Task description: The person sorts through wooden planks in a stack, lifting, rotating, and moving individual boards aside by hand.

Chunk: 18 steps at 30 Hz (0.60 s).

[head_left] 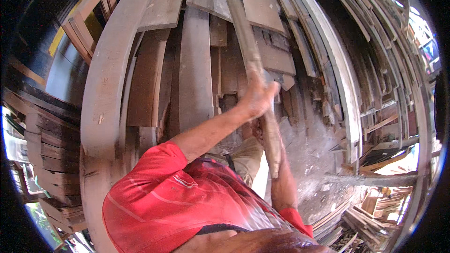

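A long, narrow wooden plank [243, 33] slants from the far top of the view down past my waist, its near end beside my right forearm. Around its middle my left hand [258, 96] is closed, slightly smeared by motion. Lower down, my right hand [257, 131] shows only in part; its curled fingers come round the plank from beneath, at its left edge. A small dark grey patch [273, 78] next to my left hand is too blurred to name. Below the plank lie several wide boards [194, 70] in layers.
One wide, long board [105, 84] runs along the left. Stacked timber [54, 164] stands farther left, below a wooden frame [86, 23]. Long planks [344, 84] lean in a rack at right. Dusty floor [304, 154] and a scrap pile [361, 220] lie at lower right.
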Tool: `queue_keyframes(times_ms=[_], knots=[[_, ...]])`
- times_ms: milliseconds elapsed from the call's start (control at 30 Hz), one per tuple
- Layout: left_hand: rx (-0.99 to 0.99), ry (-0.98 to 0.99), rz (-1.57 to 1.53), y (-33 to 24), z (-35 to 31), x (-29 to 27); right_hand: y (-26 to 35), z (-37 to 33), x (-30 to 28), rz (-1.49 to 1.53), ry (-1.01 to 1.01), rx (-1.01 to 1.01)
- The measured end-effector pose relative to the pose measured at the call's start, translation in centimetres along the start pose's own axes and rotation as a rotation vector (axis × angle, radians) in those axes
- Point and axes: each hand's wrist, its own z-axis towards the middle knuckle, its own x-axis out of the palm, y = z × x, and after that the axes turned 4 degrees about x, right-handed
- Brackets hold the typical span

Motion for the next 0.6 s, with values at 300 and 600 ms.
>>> queue_keyframes(times_ms=[300,600], knots=[[0.162,0.526,0.275,-0.2,-0.8,-0.8,-28.6,-1.6,-5.9,1.115,-0.096,0.059],[-0.324,0.463,0.346,7.9,-5.1,-8.0,-36.4,-7.1,-12.5,1.026,-0.937,-0.002]])
